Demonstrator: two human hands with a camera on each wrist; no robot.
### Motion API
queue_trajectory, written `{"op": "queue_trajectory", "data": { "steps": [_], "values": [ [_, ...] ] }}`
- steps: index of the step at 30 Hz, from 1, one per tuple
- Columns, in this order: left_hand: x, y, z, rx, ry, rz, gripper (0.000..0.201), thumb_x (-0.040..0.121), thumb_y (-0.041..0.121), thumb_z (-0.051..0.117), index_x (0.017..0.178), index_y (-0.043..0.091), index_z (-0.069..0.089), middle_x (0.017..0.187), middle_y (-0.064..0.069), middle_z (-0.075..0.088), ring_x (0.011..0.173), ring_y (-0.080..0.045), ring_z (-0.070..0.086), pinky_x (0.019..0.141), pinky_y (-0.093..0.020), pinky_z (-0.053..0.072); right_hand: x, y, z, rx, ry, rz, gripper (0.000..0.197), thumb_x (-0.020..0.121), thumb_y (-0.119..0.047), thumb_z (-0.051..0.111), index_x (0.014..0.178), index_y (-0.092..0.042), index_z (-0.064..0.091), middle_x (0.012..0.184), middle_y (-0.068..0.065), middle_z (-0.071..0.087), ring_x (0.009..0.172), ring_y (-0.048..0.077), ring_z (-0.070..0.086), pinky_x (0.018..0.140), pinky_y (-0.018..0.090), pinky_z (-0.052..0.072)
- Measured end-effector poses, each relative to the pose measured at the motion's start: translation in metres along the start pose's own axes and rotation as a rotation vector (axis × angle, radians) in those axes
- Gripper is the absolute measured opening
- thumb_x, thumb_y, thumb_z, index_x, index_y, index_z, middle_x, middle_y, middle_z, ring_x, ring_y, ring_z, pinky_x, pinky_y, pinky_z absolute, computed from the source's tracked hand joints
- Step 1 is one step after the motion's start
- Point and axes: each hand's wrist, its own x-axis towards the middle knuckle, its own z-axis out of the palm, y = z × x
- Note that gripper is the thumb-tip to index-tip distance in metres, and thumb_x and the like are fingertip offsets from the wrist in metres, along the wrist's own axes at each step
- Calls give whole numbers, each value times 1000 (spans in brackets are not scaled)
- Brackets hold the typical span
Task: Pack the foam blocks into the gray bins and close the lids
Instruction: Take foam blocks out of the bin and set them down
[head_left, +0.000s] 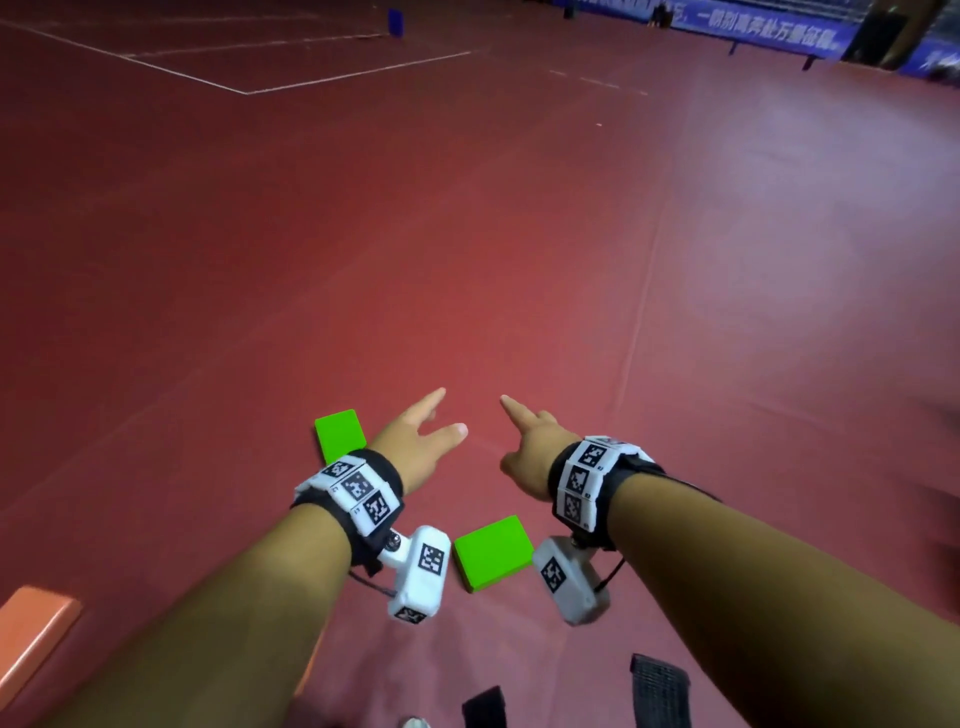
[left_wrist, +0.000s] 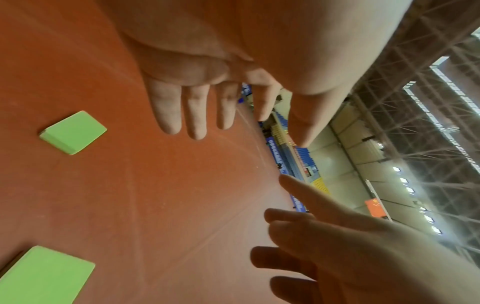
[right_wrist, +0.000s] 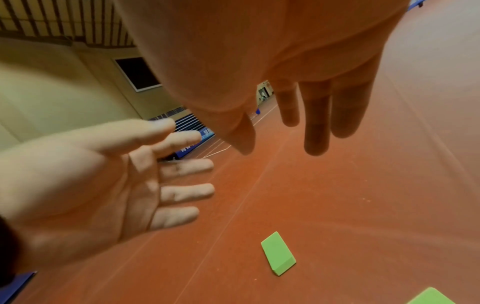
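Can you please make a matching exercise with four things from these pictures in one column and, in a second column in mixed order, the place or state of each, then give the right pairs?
Things
1. left hand
2. far green foam block
3. near green foam block
4. orange block

Places or states
A. at the left picture edge
B. on the floor between the forearms
C. open, holding nothing
D. partly hidden behind the left wrist

Pairs: 1-C, 2-D, 3-B, 4-A

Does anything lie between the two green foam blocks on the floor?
The left wrist view shows only bare red floor between the far green block and the near green block.
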Motion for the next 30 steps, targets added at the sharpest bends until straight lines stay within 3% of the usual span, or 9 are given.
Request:
{"op": "queue_trajectory", "data": {
  "steps": [4,9,12,16,18,21,24,26,30],
  "values": [
    [68,-16,21,-11,-39,-135,66,88,36,67,147,33,36,145,-3,48,128,-15,50,102,-25,35,68,27,-20,5,-38,23,83,89,-30,53,153,-42,2,161,5,12,139,32,36,109,36,35],
    [141,-48,42,44,-51,-243,70,85,38,69,147,31,37,144,-2,48,128,-14,48,100,-21,31,179,63,-1,30,-96,51,80,87,-33,57,154,-29,14,153,12,32,135,32,42,111,39,35],
    [182,-104,73,-6,10,-402,95,60,57,64,146,26,39,142,-4,51,129,-16,49,110,-29,33,248,92,64,2,-208,26,74,87,-26,59,152,-24,24,146,14,42,130,31,47,109,36,38],
    [223,-223,150,-95,49,-693,74,86,35,66,149,12,34,143,-3,47,130,-22,47,107,-32,35,341,149,181,-123,-533,-35,75,86,-28,60,151,-21,23,146,16,39,131,34,45,107,40,39],
    [229,-272,192,-147,64,-825,75,84,36,68,147,10,36,140,-1,48,128,-23,49,106,-36,37,377,178,227,-183,-607,-27,77,86,-37,60,152,-21,22,147,15,38,133,35,43,108,44,38],
    [255,-371,279,-248,53,-1006,81,81,38,72,149,15,34,146,-8,45,130,-23,47,107,-33,36,454,235,314,-263,-625,52,66,87,-50,53,144,-22,34,141,15,44,127,37,47,107,47,38],
    [285,-461,345,-198,-31,-1060,86,80,45,69,151,21,28,153,-7,38,137,-20,41,113,-37,33,519,291,389,-300,-667,161,52,95,-35,49,141,-13,36,142,18,38,128,39,42,108,46,36],
    [303,-504,368,-152,-42,-1082,94,75,52,66,153,22,24,157,-6,31,141,-21,35,115,-40,31,550,313,426,-296,-605,255,64,88,-35,57,142,-11,31,140,17,36,127,41,43,105,46,39],
    [340,-583,397,-170,86,-1200,87,88,42,63,155,19,13,159,-7,23,144,-24,30,114,-34,26,601,337,512,-151,-592,393,79,75,-44,67,140,-15,33,137,14,41,125,39,46,102,48,41]
  ]
}}
